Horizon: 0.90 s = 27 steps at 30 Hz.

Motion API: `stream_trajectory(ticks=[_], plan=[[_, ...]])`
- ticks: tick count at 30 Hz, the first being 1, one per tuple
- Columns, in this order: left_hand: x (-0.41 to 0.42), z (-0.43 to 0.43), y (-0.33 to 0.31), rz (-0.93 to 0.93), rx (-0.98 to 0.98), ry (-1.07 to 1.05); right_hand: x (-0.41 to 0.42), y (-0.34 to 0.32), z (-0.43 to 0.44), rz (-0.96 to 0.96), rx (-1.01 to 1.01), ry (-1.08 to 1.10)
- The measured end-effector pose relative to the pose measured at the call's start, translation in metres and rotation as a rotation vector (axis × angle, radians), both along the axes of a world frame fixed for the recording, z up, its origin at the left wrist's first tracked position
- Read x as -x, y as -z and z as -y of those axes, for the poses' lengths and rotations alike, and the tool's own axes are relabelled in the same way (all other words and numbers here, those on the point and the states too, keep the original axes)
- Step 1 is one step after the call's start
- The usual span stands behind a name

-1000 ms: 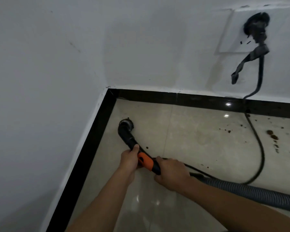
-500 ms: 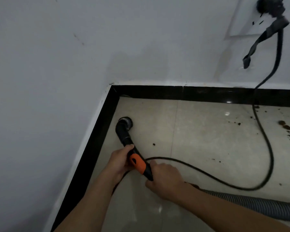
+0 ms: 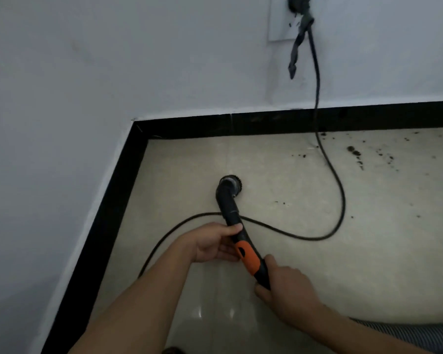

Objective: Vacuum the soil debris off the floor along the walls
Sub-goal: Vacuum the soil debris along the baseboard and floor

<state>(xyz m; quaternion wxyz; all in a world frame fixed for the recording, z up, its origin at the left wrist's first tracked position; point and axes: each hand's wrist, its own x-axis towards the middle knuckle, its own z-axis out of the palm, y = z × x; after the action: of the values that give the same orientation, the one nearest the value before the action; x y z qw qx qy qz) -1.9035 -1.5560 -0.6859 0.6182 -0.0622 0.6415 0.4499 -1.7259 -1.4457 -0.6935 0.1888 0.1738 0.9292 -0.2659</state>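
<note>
**Nozzle on the tile, soil to the right**

I see the round brush nozzle (image 3: pixel 230 183) flat on glossy beige floor (image 3: pixel 279 264), near the black baseboard (image 3: pixel 108 221) corner. My left hand (image 3: pixel 215 242) and right hand (image 3: pixel 287 290) both wrap the curved black-and-orange wand (image 3: pixel 243 249). Crumbly soil (image 3: pixel 354 151) lies scattered beyond the looping cord (image 3: pixel 338 190); the ribbed hose (image 3: pixel 420 333) trails right.

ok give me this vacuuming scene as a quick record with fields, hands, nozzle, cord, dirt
left hand: wrapped around the vacuum wand, above its orange grip
right hand: holding the wand's lower end, below the orange grip
nozzle: round brush head down on the floor, apart from the black baseboard
cord: plugged into the wall outlet, loops over the floor and passes under the wand
dirt: dark crumbs scattered right of the nozzle, near the far wall
hose: grey ribbed, bottom right
</note>
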Motion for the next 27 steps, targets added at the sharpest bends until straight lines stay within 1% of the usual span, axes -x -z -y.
stream_trajectory(ticks=[2, 5, 10, 13, 16, 19, 23, 25, 27], plan=[[-0.007, -0.029, -0.002, -0.008, 0.012, 0.124, -0.017, -0.001, -0.011, 0.007, 0.006, 0.098], [-0.021, -0.055, -0.002, 0.036, 0.033, 0.309, -0.046, -0.003, -0.014, 0.023, 0.01, 0.201], [-0.036, -0.089, 0.0, 0.112, 0.007, 0.483, -0.078, -0.008, -0.028, 0.039, 0.007, 0.323], [-0.043, -0.089, 0.003, 0.182, 0.04, 0.582, -0.095, -0.012, -0.027, 0.064, 0.033, 0.319], [-0.039, -0.061, 0.006, 0.215, 0.076, 0.567, -0.092, -0.012, -0.02, 0.056, 0.051, 0.226], [-0.023, -0.042, 0.007, 0.175, 0.094, 0.514, -0.072, -0.008, -0.014, 0.047, 0.059, 0.162], [-0.03, -0.071, 0.002, 0.144, 0.09, 0.551, -0.078, -0.007, -0.023, 0.034, 0.086, 0.281], [-0.048, -0.102, 0.0, 0.117, 0.063, 0.577, -0.094, -0.007, -0.036, 0.039, 0.082, 0.379], [-0.062, -0.138, -0.003, 0.051, 0.034, 0.556, -0.1, -0.006, -0.059, 0.037, 0.069, 0.474]])
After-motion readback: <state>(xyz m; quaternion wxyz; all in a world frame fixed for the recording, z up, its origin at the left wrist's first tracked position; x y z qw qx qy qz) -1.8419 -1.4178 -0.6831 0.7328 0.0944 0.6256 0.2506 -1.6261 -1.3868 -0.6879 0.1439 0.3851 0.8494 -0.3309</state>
